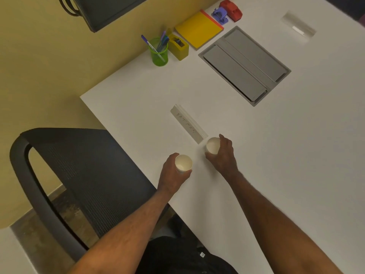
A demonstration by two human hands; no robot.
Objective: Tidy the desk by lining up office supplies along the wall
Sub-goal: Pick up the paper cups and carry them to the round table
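Observation:
My left hand (pixel 172 176) grips a white paper cup (pixel 183 162) near the desk's front edge. My right hand (pixel 223 155) grips a second white paper cup (pixel 213 144) just to the right of it. Both cups look empty and stand upright. Along the yellow wall sit a green pen holder (pixel 159 54) with pens, a yellow tape dispenser (pixel 178 46), a yellow notepad (pixel 198 29), a purple hole punch (pixel 220 15) and a red stapler (pixel 231 9). A white name plate (pixel 187 123) lies flat just beyond the cups.
A grey cable hatch (pixel 245 64) is set into the white desk (pixel 296 135). A clear plastic holder (pixel 299 26) lies at the far right. A black mesh chair (pixel 79 171) stands to the left of the desk. A dark monitor (pixel 106 10) hangs at the top.

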